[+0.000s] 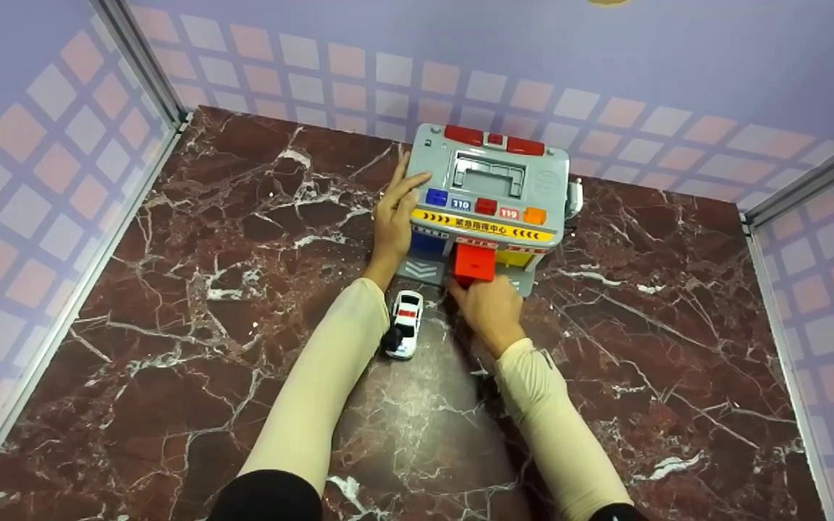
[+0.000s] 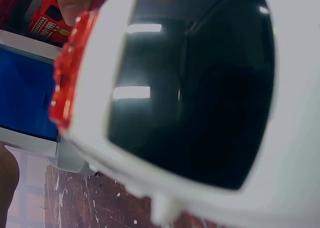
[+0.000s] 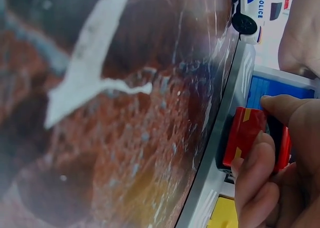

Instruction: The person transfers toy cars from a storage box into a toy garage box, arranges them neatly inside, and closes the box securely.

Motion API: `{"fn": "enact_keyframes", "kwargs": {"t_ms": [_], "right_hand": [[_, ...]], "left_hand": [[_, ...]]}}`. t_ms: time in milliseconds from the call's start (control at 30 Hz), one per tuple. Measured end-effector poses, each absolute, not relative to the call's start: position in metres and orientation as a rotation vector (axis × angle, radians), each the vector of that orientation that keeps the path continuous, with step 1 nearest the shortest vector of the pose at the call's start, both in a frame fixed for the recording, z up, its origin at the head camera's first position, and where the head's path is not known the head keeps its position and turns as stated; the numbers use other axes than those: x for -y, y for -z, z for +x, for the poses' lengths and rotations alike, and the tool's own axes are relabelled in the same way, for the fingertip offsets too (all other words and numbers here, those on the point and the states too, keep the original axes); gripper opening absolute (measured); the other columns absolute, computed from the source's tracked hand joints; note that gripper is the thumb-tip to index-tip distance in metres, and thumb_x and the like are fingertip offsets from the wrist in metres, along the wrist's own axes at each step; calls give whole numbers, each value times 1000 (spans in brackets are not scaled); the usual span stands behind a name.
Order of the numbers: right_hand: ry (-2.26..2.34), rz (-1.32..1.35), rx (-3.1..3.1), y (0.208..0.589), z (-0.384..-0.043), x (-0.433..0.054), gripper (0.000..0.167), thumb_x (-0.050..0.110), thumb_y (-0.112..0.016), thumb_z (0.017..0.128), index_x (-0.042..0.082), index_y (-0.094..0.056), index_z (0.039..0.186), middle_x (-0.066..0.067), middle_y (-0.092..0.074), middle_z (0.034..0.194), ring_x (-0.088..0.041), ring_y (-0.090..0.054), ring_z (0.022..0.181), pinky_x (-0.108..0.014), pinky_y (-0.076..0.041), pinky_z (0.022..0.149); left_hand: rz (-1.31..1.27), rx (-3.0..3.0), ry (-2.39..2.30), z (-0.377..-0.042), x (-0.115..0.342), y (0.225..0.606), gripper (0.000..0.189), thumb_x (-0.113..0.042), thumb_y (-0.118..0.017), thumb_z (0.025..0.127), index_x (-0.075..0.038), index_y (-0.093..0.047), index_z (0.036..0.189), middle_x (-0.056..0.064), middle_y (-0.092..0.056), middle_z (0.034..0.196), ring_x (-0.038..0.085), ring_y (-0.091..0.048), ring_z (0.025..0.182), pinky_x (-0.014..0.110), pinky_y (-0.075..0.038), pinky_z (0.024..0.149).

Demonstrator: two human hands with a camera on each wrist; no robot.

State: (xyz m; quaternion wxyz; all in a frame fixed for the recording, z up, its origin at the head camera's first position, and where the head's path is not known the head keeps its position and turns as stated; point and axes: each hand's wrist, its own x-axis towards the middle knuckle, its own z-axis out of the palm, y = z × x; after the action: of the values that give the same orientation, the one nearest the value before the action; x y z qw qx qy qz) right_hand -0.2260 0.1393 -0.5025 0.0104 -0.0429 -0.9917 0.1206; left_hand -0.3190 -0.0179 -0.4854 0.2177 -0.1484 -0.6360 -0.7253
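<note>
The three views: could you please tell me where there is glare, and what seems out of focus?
Head view: a pale sheen on the marble tabletop, below the white toy car; left wrist: bright bars reflected in that car's dark window, its white edges blurred; right wrist: tabletop blurred at far left, the red toy vehicle looks sharper.

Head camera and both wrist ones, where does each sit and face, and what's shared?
Head: on the head, facing forward and down at the toy station; left hand, right hand and forearms show.
Left wrist: on that wrist, facing the white car close up; parts of hands show at the edges.
Right wrist: on that wrist, facing across the tabletop; the right hand pinches a red vehicle.
Shared: head and right wrist both show the white car.
</note>
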Motion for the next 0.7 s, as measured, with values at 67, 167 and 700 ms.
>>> {"fn": "enact_keyframes", "kwargs": {"t_ms": [67,167,700], "right_hand": [[-391,-140,3085,503,-227,-139,58,58,-64,90,1,-63,76,-31,-67,77,-49,-69,72,-58,-56,57],[-430,-158,3081,504,-229,-140,57,59,-64,89,2,-63,80,-31,-68,79,-48,-69,74,-58,-56,59],[-577,-107,3010,504,-234,-143,51,55,-68,89,5,-63,81,-30,-68,77,-50,-69,72,-60,-55,58]], "left_hand": [[-410,1760,2011,-317,18,483,33,6,-45,93,13,-66,118,28,-37,154,42,-31,147,37,-24,123],[-396,1774,2022,-316,19,481,33,5,-46,93,12,-66,118,27,-37,155,37,-32,148,34,-24,123],[-414,1760,2017,-315,18,482,33,4,-46,94,12,-66,119,28,-37,154,42,-32,147,34,-26,122]]}}
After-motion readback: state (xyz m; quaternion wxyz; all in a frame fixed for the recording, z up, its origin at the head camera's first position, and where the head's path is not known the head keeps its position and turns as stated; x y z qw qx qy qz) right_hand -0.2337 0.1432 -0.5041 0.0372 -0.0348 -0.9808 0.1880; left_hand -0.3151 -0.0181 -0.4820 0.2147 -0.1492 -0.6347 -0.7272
